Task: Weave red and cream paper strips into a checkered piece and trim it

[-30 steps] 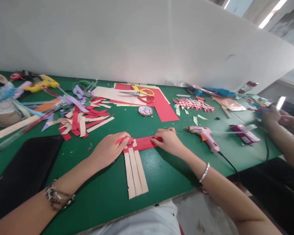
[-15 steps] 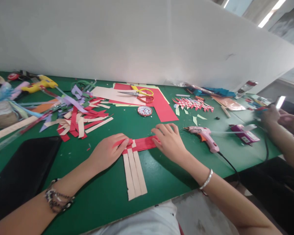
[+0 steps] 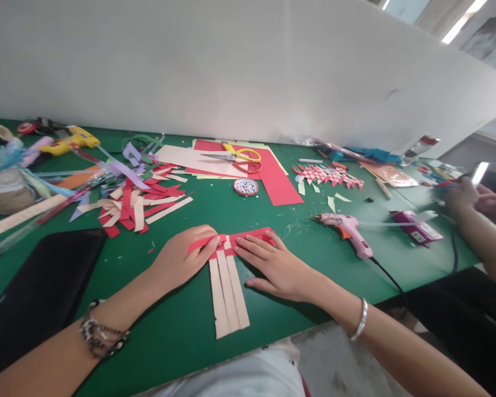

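Note:
My left hand [image 3: 181,258] rests on the green table [image 3: 297,259] and pinches the left ends of the red paper strips [image 3: 248,238]. These red strips cross three beige paper strips [image 3: 228,295] that run toward me. My right hand [image 3: 273,267] lies flat with its fingers spread, pressing down on the red strips where they meet the beige ones. A silver bangle sits on my right wrist, a beaded bracelet on my left.
A pink glue gun [image 3: 347,230] lies to the right with its cord running off the edge. Behind are scissors [image 3: 235,157] on red paper, a round tape tin [image 3: 245,187], a pile of cut strips [image 3: 136,201], a woven piece [image 3: 328,176]. A black tablet [image 3: 37,289] lies left. Another person's hands [image 3: 475,201] work at the right.
My right hand has let go of the right end of the red strips, slid left and toward me, and flattened onto the weave. My left hand has stayed in place.

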### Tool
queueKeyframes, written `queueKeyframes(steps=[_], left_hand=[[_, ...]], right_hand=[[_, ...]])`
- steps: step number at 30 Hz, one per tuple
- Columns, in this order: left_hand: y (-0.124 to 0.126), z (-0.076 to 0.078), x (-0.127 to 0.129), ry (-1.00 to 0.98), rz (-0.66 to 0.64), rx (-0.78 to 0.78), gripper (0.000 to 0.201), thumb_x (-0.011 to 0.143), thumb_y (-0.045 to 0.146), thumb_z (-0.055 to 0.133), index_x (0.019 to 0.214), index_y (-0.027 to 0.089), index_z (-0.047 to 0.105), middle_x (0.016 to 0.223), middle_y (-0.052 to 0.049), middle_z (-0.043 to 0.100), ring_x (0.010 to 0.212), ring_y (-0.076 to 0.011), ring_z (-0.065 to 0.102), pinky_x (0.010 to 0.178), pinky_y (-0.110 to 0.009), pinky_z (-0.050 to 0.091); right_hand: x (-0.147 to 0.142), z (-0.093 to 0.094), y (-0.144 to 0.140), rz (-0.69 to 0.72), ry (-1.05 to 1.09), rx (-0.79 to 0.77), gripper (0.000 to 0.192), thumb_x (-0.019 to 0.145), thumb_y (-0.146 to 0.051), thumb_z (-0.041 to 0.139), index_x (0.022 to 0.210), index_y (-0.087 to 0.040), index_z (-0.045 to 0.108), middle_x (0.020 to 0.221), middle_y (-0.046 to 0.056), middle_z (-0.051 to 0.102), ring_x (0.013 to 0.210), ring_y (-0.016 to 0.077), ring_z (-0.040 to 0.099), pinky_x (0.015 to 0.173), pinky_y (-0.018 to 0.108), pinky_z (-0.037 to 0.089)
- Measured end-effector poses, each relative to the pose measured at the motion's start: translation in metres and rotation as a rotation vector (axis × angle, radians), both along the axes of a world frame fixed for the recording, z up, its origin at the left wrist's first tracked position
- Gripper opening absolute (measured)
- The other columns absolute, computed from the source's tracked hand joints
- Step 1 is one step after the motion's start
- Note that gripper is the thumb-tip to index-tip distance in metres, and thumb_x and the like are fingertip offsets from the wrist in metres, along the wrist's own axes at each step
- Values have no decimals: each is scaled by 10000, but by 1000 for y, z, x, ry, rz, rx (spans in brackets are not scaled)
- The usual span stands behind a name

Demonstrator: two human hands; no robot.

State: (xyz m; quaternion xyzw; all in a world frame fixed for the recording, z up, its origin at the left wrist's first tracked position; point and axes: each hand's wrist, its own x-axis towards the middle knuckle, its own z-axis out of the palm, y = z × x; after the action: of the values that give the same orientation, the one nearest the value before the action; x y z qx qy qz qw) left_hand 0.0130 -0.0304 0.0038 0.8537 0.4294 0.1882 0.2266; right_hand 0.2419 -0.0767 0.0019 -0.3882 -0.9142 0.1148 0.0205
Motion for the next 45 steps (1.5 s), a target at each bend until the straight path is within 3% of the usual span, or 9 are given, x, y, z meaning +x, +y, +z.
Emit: queueKeyframes(steps=[11,17,22,25,27,29,33,40,45], left_hand=[[2,-3,-1,-19,-13,25,409,942,392,273,764,202,588,805,-6,629,770,-153,578,686,-242,416],[1,1,0,-31,11,-8,407,929,392,261,749,204,574,799,-3,629,755,-152,583,672,-242,415],[-2,3,1,-44,49,-18,396,919,398,252,733,210,546,782,5,630,748,-151,581,670,-238,412],[-2,1,0,-52,72,-14,392,912,409,256,735,212,545,784,5,641,751,-152,591,671,-235,421],[-2,-1,0,-41,89,-3,394,909,408,256,748,209,556,798,-1,653,768,-157,605,689,-239,431],[-1,-1,-1,-10,108,19,410,907,405,250,759,205,576,795,-8,663,760,-164,617,683,-247,440],[1,3,-1,47,128,50,479,907,404,220,746,214,629,758,-11,689,719,-171,632,623,-244,447],[1,6,1,35,167,-38,533,904,399,213,781,229,703,891,13,742,873,-183,665,744,-246,474],[2,4,1,22,200,-85,553,890,412,226,787,223,735,902,14,747,925,-199,666,826,-249,473]], right_hand=[[21,-10,-15,-162,-88,37,588,936,-485,296,1451,-209,225,1510,69,230,1383,248,224,1081,595,153],[37,-4,-16,-301,42,132,495,947,-406,292,1397,-205,340,1443,108,378,1323,237,344,1069,543,217],[84,7,-25,-820,328,519,330,907,-378,357,956,-174,612,976,110,633,948,226,581,848,369,438],[130,-6,-36,-1344,8,708,380,842,-431,428,971,-124,611,910,176,601,911,322,551,768,435,425],[158,-20,-38,-1430,-180,591,506,818,-491,428,1044,-66,582,953,241,578,967,377,514,766,471,408],[180,-34,-34,-1312,-168,375,435,854,-414,337,953,-76,593,822,198,588,890,333,538,747,439,411],[192,-45,-20,-1122,-113,299,300,843,-351,336,797,-161,564,765,108,588,763,231,545,695,334,411],[147,-24,-26,-1349,-137,359,368,867,-339,337,1093,-117,524,862,144,635,670,239,573,558,313,343],[115,-2,-24,-1322,74,486,384,876,-335,301,1099,-108,515,914,151,625,760,256,582,580,314,367]])
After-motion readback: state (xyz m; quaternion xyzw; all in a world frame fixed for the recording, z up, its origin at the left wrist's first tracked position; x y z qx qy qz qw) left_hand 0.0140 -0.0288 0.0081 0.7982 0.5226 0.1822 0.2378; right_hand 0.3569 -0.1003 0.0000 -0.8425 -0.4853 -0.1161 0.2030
